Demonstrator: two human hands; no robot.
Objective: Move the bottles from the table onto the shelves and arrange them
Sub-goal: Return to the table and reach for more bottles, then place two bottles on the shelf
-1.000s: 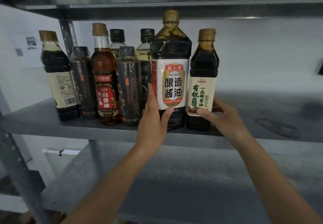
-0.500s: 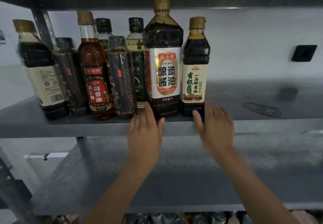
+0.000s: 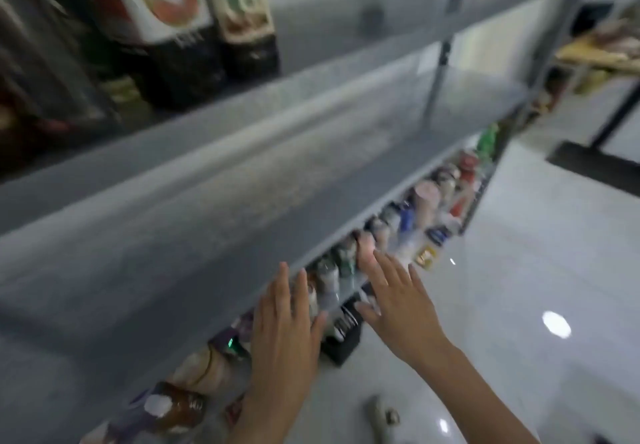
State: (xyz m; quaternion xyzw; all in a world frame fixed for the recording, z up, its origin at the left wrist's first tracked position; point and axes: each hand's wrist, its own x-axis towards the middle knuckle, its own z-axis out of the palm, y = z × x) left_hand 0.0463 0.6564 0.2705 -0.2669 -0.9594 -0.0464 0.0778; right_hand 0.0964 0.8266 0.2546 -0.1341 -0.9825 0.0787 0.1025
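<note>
White glossy floor (image 3: 519, 270) spreads out at your lower right, and the whole view is smeared with blur. Nearest in, your left hand (image 3: 284, 336) and right hand (image 3: 398, 308) hover side by side just off the front edge of the middle shelf (image 3: 207, 236). The fingers are straight and fanned, and both hands are empty. Your left hand sits closer to the shelf lip, though the blur hides whether it touches. Under that lip a row of mixed bottles (image 3: 422, 208) on the lower shelf runs away to the right. Up and left of both hands, on the upper shelf (image 3: 242, 114), the large soy sauce bottle (image 3: 173, 28) and the slimmer bottle (image 3: 246, 11) stand upright side by side. Your left hand is the nearer one to them. No table of waiting bottles shows plainly. A cluttered surface (image 3: 602, 52) far right may be it, but I can't confirm that. My read is that the next bottle lies away from this rack, so empty hands suit you.
</note>
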